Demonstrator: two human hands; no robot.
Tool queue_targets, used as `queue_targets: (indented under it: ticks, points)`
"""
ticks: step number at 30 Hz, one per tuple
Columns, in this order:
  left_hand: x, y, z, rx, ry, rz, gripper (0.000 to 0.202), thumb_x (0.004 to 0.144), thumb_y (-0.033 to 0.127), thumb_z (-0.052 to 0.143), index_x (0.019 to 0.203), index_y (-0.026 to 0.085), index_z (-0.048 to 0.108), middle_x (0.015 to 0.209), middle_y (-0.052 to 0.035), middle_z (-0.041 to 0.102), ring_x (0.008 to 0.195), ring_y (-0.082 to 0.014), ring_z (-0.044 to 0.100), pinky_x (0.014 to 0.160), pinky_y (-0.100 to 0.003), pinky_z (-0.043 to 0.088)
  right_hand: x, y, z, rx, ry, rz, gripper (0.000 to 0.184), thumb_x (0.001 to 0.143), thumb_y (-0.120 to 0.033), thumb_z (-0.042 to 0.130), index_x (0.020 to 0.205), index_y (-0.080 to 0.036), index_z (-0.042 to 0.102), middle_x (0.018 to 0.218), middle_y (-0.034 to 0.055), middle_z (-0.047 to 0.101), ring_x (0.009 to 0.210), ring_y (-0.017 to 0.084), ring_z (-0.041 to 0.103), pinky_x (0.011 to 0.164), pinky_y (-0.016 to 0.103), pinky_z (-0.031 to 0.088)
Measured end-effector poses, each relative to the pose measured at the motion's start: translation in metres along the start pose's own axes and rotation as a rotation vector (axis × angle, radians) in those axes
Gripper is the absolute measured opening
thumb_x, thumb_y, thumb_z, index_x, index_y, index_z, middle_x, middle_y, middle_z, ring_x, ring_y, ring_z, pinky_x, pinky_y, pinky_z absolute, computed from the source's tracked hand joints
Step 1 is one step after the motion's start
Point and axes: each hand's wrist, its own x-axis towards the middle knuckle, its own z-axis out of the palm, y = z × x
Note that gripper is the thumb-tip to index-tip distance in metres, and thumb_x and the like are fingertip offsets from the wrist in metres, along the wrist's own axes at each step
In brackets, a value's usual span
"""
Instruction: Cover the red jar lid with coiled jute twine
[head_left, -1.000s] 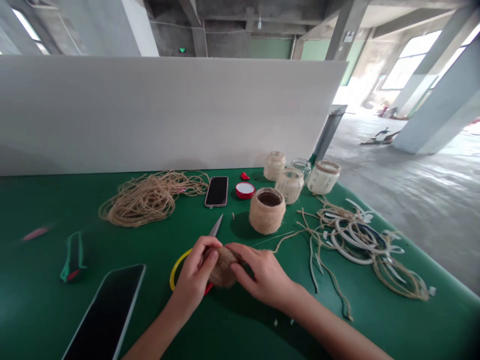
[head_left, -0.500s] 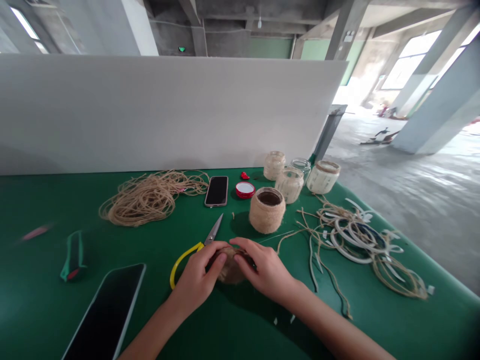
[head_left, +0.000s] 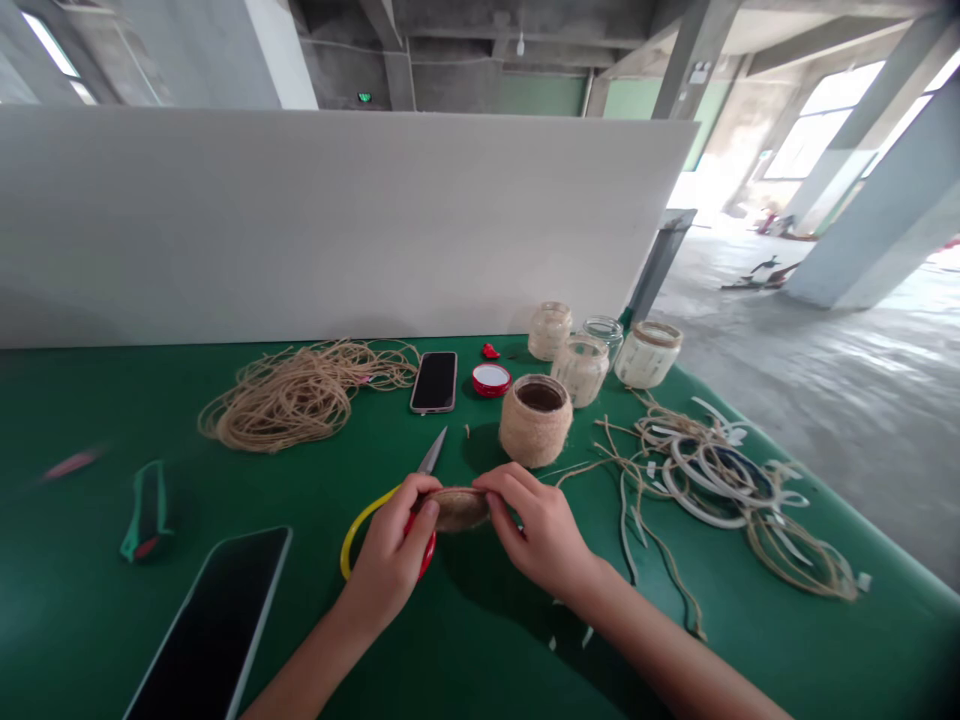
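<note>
Now turned edge-on, probably a twine-wrapped lid (head_left: pixel 456 509), pinched between left hand (head_left: pixel 388 560), right hand (head_left: pixel 540 530)

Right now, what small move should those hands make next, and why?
Probably lower the twine-covered disc, held between the left hand and right hand, onto the twine-wrapped jar to test the fit. The jar stands just ahead of the hands with its mouth uncovered, and the disc looks roughly as wide as the jar.
</note>
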Motion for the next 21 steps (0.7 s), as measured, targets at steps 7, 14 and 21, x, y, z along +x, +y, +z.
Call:
queue_targets:
  ticks: [7, 14, 21]
  points:
    - [0.0005, 0.0007, -0.0014, -0.064, 0.051, -0.014, 0.018, 0.086, 0.034, 0.040, 0.094, 0.022, 0.051, 0.086, -0.0024, 0.059, 0.079, -0.0193, 0.056, 0.068, -0.027, 0.038, 0.0012, -0.0016, -0.0015, -0.175, 0.072, 0.012, 0.017, 0.080, -0.012, 0.045, 0.089, -0.019, 0.057, 0.089, 0.0045, 0.059, 0.081, 0.018, 0.050, 0.070, 0.031, 0.039]
    - [0.0020, 0.0016, -0.0024, -0.023, 0.085, -0.001, 0.019, 0.086, 0.035, 0.040, 0.095, 0.022, 0.052, 0.082, -0.0015, 0.058, 0.073, -0.0177, 0.054, 0.065, -0.025, 0.037, 0.0026, -0.0013, -0.0028, -0.360, 0.173, 0.042, 0.012, 0.077, -0.017, 0.052, 0.082, -0.023, 0.062, 0.109, 0.0052, 0.054, 0.100, 0.026, 0.042, 0.086, 0.046, 0.026]
    - [-0.0001, 0.0018, -0.0027, 0.009, 0.087, 0.007, 0.018, 0.087, 0.034, 0.039, 0.095, 0.023, 0.051, 0.083, -0.0011, 0.057, 0.072, -0.0167, 0.053, 0.065, -0.025, 0.037, 0.0029, 0.0044, 0.0017, -0.237, 0.079, 0.018, 0.020, 0.071, -0.004, 0.048, 0.080, -0.019, 0.057, 0.099, 0.0057, 0.054, 0.097, 0.022, 0.045, 0.088, 0.041, 0.030]
